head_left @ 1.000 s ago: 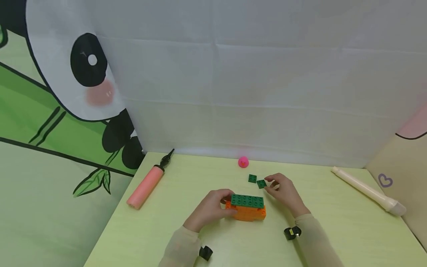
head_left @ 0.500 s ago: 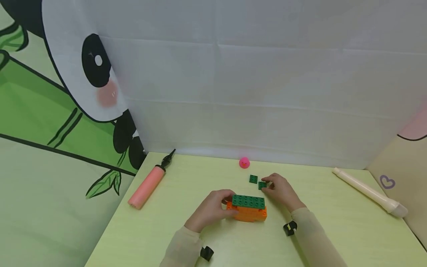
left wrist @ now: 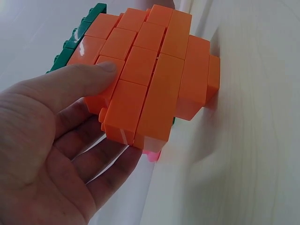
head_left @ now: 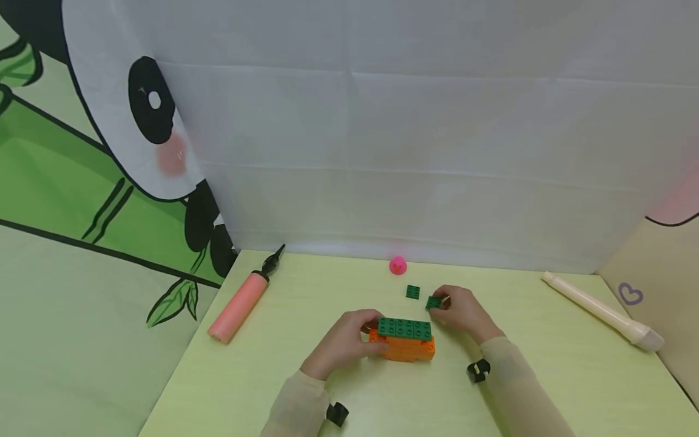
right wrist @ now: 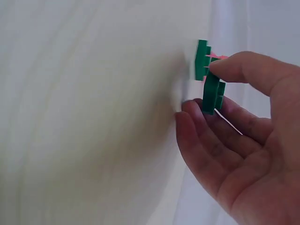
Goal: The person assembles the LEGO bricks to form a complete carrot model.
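Observation:
My left hand (head_left: 349, 343) grips the left end of a built block of orange toy bricks (head_left: 411, 350), thumb in front and fingers behind. A row of green studded bricks (head_left: 405, 328) tops it. In the left wrist view the orange bricks (left wrist: 140, 70) form stepped layers, narrower toward the table. Farther back, my right hand (head_left: 463, 311) pinches a small green brick (head_left: 433, 302) between thumb and fingers. In the right wrist view this green brick (right wrist: 212, 93) shows its studs facing right. Another small green brick (head_left: 412, 292) lies untouched just left of it.
A pink ball-like toy (head_left: 398, 265) sits near the table's back edge. On the left lies a pink hand pump (head_left: 240, 306) with a black nozzle. A long cream tube (head_left: 601, 309) lies at the right. A white cloth (head_left: 349, 152) hangs behind the table (head_left: 546, 364).
My right hand has closed its fingers on the nearer green brick and drawn it slightly right, away from the other green brick. My left hand and the orange build have stayed in place.

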`<control>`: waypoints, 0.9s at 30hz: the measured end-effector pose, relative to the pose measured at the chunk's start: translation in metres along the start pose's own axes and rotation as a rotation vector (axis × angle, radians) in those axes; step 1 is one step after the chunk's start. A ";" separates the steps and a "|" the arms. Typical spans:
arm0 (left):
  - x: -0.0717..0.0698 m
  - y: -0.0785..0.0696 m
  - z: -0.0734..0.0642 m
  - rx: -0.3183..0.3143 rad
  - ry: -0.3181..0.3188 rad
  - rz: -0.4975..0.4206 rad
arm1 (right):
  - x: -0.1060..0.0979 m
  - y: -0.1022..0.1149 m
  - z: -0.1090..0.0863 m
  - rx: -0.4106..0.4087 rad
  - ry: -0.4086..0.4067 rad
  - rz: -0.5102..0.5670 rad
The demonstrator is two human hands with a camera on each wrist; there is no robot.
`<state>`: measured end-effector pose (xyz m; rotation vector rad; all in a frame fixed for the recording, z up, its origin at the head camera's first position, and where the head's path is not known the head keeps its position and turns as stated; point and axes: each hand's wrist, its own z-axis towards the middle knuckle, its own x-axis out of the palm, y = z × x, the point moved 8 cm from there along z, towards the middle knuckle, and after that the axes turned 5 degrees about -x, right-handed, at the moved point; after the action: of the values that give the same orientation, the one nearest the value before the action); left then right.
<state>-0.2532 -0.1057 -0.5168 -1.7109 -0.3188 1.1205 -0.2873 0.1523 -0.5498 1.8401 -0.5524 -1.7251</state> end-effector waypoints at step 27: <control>-0.005 -0.002 -0.008 0.024 -0.001 -0.012 | -0.026 0.087 -0.077 -0.347 0.087 0.414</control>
<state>-0.2488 -0.1132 -0.5119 -1.6853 -0.3145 1.1127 -0.2068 0.1108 -0.4724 1.4310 -0.5173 -1.3586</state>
